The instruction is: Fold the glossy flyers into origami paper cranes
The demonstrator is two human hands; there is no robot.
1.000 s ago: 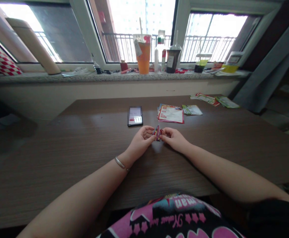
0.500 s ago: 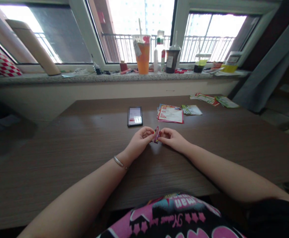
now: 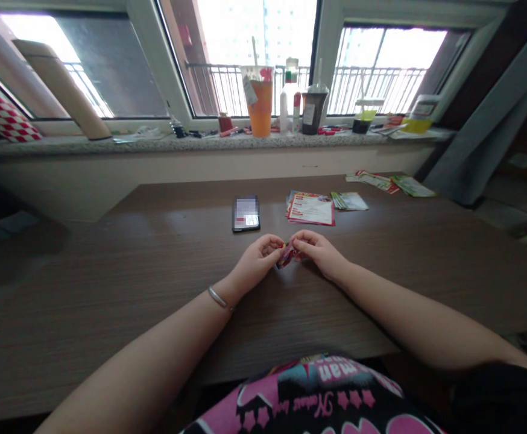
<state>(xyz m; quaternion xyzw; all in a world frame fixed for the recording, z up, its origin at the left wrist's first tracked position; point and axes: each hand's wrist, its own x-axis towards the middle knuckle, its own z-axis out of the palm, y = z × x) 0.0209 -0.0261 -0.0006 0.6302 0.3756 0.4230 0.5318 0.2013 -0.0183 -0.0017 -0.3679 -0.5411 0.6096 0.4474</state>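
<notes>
My left hand [image 3: 260, 260] and my right hand [image 3: 316, 253] meet above the brown wood-grain desk [image 3: 110, 271]. Between their fingertips is a small folded piece of red and pink printed paper [image 3: 286, 255], pinched from both sides. Much of it is hidden by my fingers. A thin metal bangle [image 3: 218, 297] circles my left wrist. Beyond my hands lies a smartphone [image 3: 246, 214], its screen partly blurred out.
Printed leaflets [image 3: 311, 210] and smaller cards [image 3: 349, 201] lie at the far side of the desk, with more [image 3: 374, 182] further right. Behind it, a granite windowsill [image 3: 191, 142] holds cups, bottles and small items. A grey curtain [image 3: 480, 132] hangs at right.
The folded paper has tilted from nearly upright to lying more flat between my fingers. My hands have drawn slightly closer together, and my right hand has risen a little.
</notes>
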